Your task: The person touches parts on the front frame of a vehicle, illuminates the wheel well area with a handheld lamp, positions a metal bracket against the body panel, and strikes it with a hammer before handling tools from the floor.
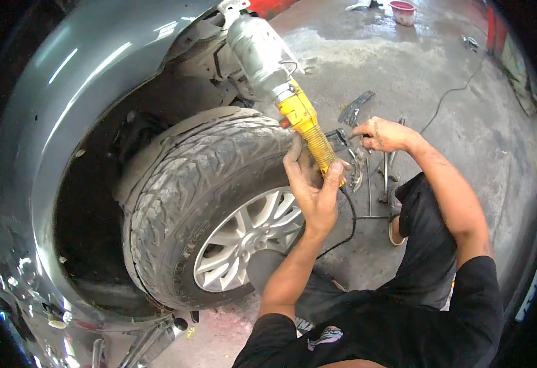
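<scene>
My left hand (312,193) is wrapped round the lower grip of a yellow power tool (305,119), its thumb along the handle. The tool points up and to the left, its front end near a silver metal cylinder (259,52) by the wheel arch. A black cord (353,224) runs down from the handle. My right hand (386,134) is to the right of the tool, its fingers curled above metal parts on the floor; what they hold, if anything, is hidden. Below the tool is a large tyre (201,165) with a silver rim (250,239).
A dark grey car body (41,153) with an open wheel arch fills the left. On the concrete floor lie metal tools (386,178) and a dark curved piece (357,107). A pink bucket (402,13) stands at the top, and a thin cable (446,93) crosses the right.
</scene>
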`<state>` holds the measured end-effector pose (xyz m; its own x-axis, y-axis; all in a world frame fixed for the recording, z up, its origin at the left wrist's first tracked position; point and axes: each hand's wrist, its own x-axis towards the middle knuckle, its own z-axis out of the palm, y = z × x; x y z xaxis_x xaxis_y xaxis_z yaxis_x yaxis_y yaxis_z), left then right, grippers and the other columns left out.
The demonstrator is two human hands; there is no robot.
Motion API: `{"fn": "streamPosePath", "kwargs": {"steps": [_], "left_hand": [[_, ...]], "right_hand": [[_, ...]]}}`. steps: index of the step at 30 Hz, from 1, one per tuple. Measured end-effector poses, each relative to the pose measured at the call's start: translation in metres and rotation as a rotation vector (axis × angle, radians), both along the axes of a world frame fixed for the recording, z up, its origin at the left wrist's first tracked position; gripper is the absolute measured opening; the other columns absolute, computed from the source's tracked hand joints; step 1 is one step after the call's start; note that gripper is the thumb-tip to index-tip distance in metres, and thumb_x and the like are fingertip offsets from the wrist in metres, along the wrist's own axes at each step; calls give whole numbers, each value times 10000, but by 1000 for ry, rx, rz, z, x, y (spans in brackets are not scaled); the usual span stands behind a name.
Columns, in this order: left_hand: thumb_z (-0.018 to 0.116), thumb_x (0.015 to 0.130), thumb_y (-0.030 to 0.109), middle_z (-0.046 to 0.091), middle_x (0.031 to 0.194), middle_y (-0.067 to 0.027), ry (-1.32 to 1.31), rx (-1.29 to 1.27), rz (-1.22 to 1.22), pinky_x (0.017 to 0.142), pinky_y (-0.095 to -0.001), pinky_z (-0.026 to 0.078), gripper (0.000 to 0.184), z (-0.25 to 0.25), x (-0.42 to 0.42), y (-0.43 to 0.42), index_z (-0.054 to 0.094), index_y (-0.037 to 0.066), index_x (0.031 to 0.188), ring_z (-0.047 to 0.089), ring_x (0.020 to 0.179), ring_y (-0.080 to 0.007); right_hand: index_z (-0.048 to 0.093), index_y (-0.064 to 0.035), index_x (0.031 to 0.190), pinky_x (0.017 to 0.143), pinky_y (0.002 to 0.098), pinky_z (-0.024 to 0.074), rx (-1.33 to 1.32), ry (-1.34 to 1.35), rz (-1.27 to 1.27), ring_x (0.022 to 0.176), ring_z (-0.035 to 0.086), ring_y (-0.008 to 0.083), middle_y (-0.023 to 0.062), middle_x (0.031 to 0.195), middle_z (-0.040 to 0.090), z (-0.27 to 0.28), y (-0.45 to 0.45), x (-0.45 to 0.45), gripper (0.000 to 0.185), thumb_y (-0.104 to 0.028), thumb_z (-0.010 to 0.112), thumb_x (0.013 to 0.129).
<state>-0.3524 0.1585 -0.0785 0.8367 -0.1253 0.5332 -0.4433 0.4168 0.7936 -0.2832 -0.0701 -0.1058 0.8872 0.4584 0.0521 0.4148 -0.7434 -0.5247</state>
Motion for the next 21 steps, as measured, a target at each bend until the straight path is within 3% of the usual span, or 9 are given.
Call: {"fn": "streamPosePath", "kwargs": {"steps": [7,9,10,11,12,15,16,18,21], "left_hand": [[581,893,-37,526,1198,-158,-19,81,103,604,-257,502,594,-7,2,-3,310,-1,1421,594,809,-153],[590,883,-40,524,1210,-149,-8,147,164,654,-263,509,577,-11,3,-1,342,-7,1403,596,857,-161],[600,873,-42,523,1222,-141,3,213,229,704,-268,515,561,-13,4,0,374,-14,1386,599,906,-169],[600,873,-42,523,1222,-141,4,212,229,704,-268,515,561,-15,7,1,374,-14,1386,599,906,-169],[613,865,-37,514,1237,-141,-130,295,350,793,-296,500,563,-18,12,2,387,-21,1380,578,991,-189],[634,851,-23,496,1264,-152,-319,411,518,954,-354,438,569,-18,17,2,405,-31,1372,521,1141,-232],[642,847,-15,487,1274,-161,-371,443,567,1027,-383,391,574,-18,18,2,410,-33,1371,484,1207,-255],[637,840,-21,477,1280,-177,-412,471,583,1041,-400,371,579,-18,19,3,410,-32,1373,473,1218,-278],[631,824,-31,461,1288,-204,-462,527,611,1062,-427,341,593,-19,19,1,410,-27,1374,456,1232,-327]], "right_hand": [[596,34,1232,910,422,501,91,71,74,1033,652,354,235,1118,668,6,8,-5,427,-153,600,848],[575,15,1283,757,381,533,457,243,157,766,665,264,154,899,696,5,17,-9,454,-169,589,868],[575,15,1283,757,381,533,456,244,157,766,665,264,154,899,696,12,23,-14,454,-169,589,868],[554,23,1305,840,394,512,516,309,143,899,648,260,165,1022,681,24,29,-20,476,-204,601,889],[534,31,1327,922,408,490,576,374,128,1033,632,256,175,1146,666,33,36,-26,503,-240,613,910],[518,42,1337,985,381,455,761,117,196,1131,583,230,170,1233,628,41,52,-38,537,-266,634,912],[518,42,1337,985,381,455,761,117,197,1131,583,230,170,1233,628,40,58,-41,537,-266,634,912],[502,49,1349,1038,361,414,962,164,174,1219,525,204,165,1311,587,36,71,-46,569,-294,646,918],[550,28,1291,966,342,447,974,118,102,1106,570,175,135,1193,639,48,86,-54,502,-295,653,921]]}}
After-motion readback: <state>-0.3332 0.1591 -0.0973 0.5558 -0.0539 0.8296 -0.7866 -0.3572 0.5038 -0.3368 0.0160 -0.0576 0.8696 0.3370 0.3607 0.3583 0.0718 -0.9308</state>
